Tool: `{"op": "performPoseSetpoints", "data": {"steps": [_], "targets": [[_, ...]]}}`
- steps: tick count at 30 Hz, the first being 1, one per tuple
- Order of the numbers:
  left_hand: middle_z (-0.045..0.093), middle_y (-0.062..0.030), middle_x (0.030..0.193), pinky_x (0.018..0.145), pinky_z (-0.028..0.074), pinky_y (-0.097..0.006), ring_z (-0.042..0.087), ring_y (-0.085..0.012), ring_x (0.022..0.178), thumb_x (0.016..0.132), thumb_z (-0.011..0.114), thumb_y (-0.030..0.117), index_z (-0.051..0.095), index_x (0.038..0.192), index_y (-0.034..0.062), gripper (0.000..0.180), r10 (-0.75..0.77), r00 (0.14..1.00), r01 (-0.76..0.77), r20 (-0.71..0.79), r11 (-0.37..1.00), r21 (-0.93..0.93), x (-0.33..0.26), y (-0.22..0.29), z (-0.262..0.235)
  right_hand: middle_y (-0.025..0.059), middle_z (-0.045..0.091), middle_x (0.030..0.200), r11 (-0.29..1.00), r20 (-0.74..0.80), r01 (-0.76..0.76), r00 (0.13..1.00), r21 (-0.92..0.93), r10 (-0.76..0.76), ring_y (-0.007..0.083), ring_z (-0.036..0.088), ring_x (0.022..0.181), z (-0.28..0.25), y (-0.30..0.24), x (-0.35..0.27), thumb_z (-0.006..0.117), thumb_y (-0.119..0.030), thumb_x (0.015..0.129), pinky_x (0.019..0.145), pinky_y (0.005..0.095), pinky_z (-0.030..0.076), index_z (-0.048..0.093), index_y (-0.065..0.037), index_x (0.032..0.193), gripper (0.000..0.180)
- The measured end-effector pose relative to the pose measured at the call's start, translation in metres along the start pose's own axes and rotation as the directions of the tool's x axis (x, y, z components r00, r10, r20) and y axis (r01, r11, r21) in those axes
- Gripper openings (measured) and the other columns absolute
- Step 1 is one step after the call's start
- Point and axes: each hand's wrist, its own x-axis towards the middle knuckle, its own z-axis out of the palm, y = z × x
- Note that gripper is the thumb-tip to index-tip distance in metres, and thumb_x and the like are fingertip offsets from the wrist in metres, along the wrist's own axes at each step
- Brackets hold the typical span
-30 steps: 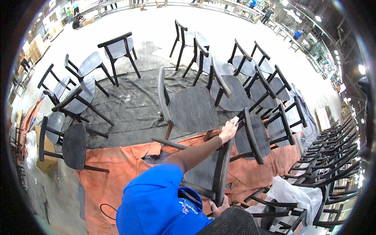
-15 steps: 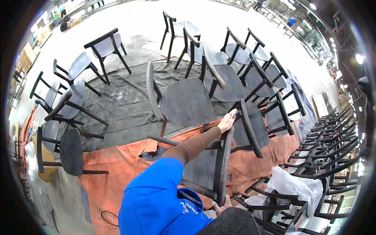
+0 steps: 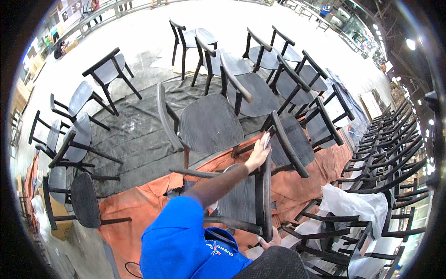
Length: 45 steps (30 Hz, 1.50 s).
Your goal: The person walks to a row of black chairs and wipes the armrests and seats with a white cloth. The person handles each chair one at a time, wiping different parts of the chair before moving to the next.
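A black wooden chair (image 3: 238, 200) stands close in front of me, its curved back rail (image 3: 265, 195) running away from me. My left hand (image 3: 258, 154), at the end of a brown sleeve, lies over the rail's far end. Its fingers are pressed together over a small whitish pad (image 3: 266, 140), whose kind I cannot make out. At the rail's near end my right hand (image 3: 272, 239) grips the wood, partly hidden by a dark shape below it. Just beyond my left hand stands another black chair (image 3: 291, 142).
More black chairs (image 3: 211, 123) stand ahead and at the left (image 3: 85, 200), on a dark sheet (image 3: 144, 153) and an orange one (image 3: 134, 204). At the right, stacked chair frames (image 3: 385, 153) form a long row, with white wrapping (image 3: 353, 204) over some. Distant people (image 3: 95, 11) are at the back.
The view has shifted, so most chairs appear further left. My left hand stays at the rail's far end, and the rail looks more upright in the picture. My right hand keeps its grip.
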Motion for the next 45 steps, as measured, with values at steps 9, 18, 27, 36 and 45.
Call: {"op": "performPoseSetpoints", "data": {"steps": [9, 18, 27, 36, 45], "targets": [[0.054, -0.0038, 0.081, 0.055, 0.048, -0.033, 0.055, -0.0141, 0.063, 0.096, 0.040, 0.041, 0.038, 0.133, 0.0150, 0.045, -0.213, 0.963, 0.267, 0.164, 0.828, -0.493, -0.006, 0.004, -0.012, 0.0103, 0.063, 0.086, 0.983, 0.036, -0.181, 0.982, -0.041, 0.183, 0.0170, 0.061, 0.076, 0.000, -0.001, -0.001, 0.073, -0.011, 0.068, 0.071, 0.0298, 0.049, 0.051, -0.002, 0.111, 0.049], [0.058, -0.0067, 0.088, 0.067, 0.052, -0.036, 0.060, -0.0211, 0.075, 0.096, 0.041, 0.039, 0.050, 0.113, 0.0131, 0.033, -0.459, 0.853, 0.521, 0.248, 0.719, -0.461, -0.007, 0.015, -0.026, 0.0110, 0.065, 0.085, 0.999, 0.030, 0.006, 1.000, 0.040, -0.007, 0.0184, 0.064, 0.077, 0.003, 0.002, -0.002, 0.074, -0.010, 0.069, 0.072, 0.0300, 0.049, 0.052, -0.003, 0.111, 0.048], [0.040, -0.0203, 0.135, 0.103, 0.031, -0.044, 0.038, -0.0345, 0.126, 0.092, 0.044, 0.014, 0.046, 0.125, 0.0033, 0.035, 0.241, 0.884, -0.404, 0.400, 0.824, 0.397, -0.017, 0.044, -0.027, 0.0111, 0.063, 0.080, 0.999, 0.006, 0.031, 1.000, -0.016, -0.031, 0.0223, 0.062, 0.071, 0.003, 0.000, 0.002, 0.075, -0.021, 0.068, 0.067, 0.0333, 0.049, 0.053, -0.004, 0.106, 0.048], [0.016, -0.0264, 0.146, 0.103, 0.011, -0.063, 0.017, -0.0413, 0.136, 0.081, 0.057, 0.016, 0.037, 0.138, 0.0170, 0.061, 0.343, 0.900, -0.425, 0.269, 0.558, 0.713, -0.132, 0.075, -0.007, 0.0150, 0.063, 0.086, 0.997, -0.014, 0.077, 0.997, -0.023, -0.078, 0.0267, 0.064, 0.079, -0.003, 0.005, 0.004, 0.073, -0.013, 0.069, 0.070, 0.0347, 0.049, 0.050, -0.002, 0.112, 0.051], [0.016, -0.0280, 0.144, 0.103, 0.015, -0.063, 0.014, -0.0470, 0.134, 0.075, 0.062, 0.017, 0.039, 0.134, 0.0090, 0.064, 0.289, 0.934, -0.351, 0.209, 0.638, 0.685, -0.134, 0.092, 0.023, 0.0187, 0.062, 0.086, 0.976, -0.017, 0.160, 0.986, -0.147, -0.164, 0.0322, 0.063, 0.079, -0.006, 0.017, 0.005, 0.056, -0.035, 0.087, 0.069, 0.0392, 0.048, 0.050, -0.003, 0.112, 0.041]]}}
